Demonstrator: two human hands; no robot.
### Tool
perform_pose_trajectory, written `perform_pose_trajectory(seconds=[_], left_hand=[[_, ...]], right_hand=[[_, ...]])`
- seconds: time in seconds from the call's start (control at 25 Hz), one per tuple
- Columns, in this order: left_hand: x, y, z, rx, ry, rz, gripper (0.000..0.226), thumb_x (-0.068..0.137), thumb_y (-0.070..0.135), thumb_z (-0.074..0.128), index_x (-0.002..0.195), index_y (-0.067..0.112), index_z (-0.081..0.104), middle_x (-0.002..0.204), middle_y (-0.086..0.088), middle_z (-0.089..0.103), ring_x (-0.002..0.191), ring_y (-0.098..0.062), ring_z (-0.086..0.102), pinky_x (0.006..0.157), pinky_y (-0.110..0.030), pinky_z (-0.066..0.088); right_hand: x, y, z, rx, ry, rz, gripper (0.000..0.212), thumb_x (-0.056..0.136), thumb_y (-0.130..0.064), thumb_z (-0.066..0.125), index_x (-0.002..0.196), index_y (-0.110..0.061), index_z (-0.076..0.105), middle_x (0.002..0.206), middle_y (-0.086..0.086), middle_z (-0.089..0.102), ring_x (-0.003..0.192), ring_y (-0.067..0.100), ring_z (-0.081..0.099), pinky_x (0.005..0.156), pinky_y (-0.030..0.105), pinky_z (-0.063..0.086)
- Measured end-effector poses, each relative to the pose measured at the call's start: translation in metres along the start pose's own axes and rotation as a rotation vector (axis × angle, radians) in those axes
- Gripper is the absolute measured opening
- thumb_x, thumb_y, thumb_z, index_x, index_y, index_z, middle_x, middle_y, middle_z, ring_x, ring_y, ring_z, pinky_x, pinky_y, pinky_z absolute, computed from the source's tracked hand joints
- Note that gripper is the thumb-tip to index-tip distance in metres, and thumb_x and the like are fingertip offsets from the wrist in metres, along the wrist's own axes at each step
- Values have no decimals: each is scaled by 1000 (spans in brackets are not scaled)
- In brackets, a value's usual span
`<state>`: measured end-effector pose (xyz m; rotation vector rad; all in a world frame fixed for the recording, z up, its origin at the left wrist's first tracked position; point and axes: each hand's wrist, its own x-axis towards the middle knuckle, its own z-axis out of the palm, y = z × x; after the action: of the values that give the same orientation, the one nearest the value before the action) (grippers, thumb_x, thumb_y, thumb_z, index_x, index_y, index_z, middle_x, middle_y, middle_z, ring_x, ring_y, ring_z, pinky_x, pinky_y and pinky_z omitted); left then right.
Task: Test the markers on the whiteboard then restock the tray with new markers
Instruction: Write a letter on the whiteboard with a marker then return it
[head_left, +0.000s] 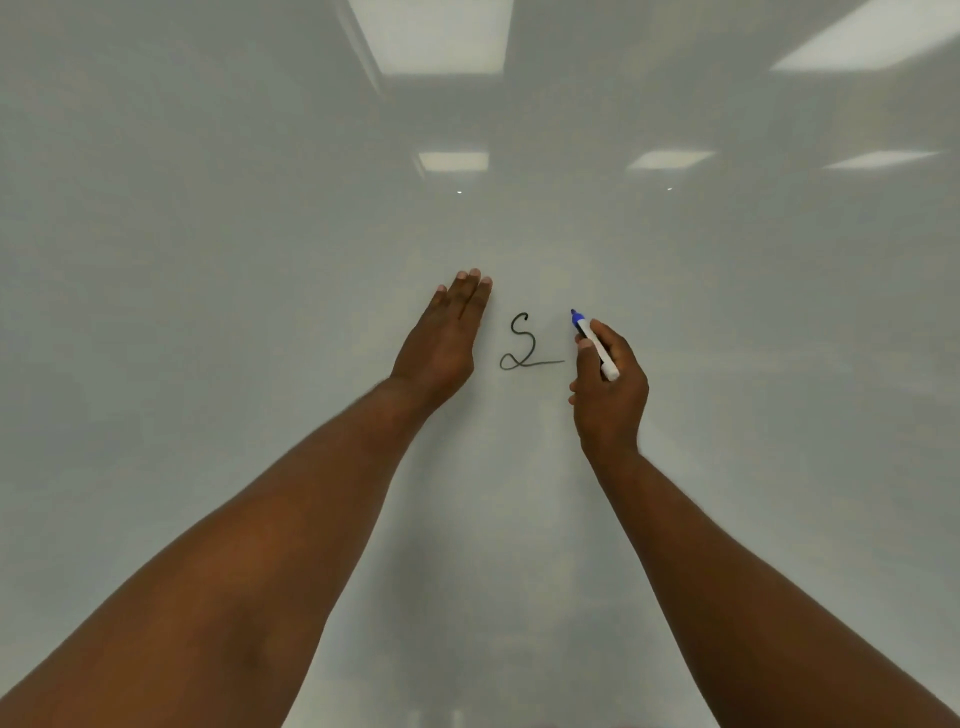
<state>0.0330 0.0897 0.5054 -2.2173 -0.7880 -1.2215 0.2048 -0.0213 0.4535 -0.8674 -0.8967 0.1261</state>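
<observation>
Evidently testing: the right hand (609, 387) grips an uncapped blue marker (595, 345), tip near the whiteboard (208, 260) beside a dark squiggle (522, 345); the left hand (441, 343) lies flat and open. Next, press the tip down and stroke.

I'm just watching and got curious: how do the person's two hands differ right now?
The left hand is flat, fingers straight and together, laid toward the whiteboard and holding nothing. The right hand is curled around a blue-tipped marker, tip pointing up. The left sits left of the dark squiggle, the right sits right of it. Both are bare and raised at the board.
</observation>
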Motion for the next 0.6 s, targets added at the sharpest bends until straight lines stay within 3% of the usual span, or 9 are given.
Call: perform_pose_trajectory(seconds=[0.08,0.16,0.28,0.4,0.52,0.6], left_hand=[[-1,-3,5,24,24,20,73,84,-19,45,152,2,29,160,-14,28,150,-24,22,123,-35,13],[-2,-6,8,42,40,43,74,83,-19,47,151,2,30,159,-14,30,149,-24,24,123,-36,16],[-2,-8,9,54,43,50,76,82,-20,47,152,3,29,160,-13,28,150,-23,22,124,-32,11],[-4,-8,12,54,36,49,76,83,-20,43,153,4,26,161,-12,24,151,-22,18,124,-28,3],[-4,-9,14,46,47,61,77,82,-21,43,153,3,27,161,-13,26,150,-24,19,124,-34,10],[-3,-9,14,39,58,63,76,82,-21,44,152,2,30,159,-14,28,149,-26,22,124,-37,14]], right_hand=[[6,2,2,-39,-37,-36,33,96,-43,61,127,-31,65,111,-3,71,97,28,69,84,51,59],[7,5,2,-83,-71,-82,31,97,-38,61,127,-29,64,113,-4,71,101,21,68,88,41,58],[-4,13,-2,-114,-102,-90,17,92,-15,63,105,-20,72,87,-7,71,74,4,62,67,24,49],[-19,24,-9,-138,-129,-61,11,85,-10,63,83,-17,72,71,-1,68,60,5,55,56,26,44],[-16,25,-12,-91,-57,-74,16,89,-9,61,89,-19,73,79,-3,70,68,7,61,62,28,50],[-5,26,-12,-59,10,-81,16,93,-22,60,102,-26,72,91,-1,71,76,19,66,68,39,56]])
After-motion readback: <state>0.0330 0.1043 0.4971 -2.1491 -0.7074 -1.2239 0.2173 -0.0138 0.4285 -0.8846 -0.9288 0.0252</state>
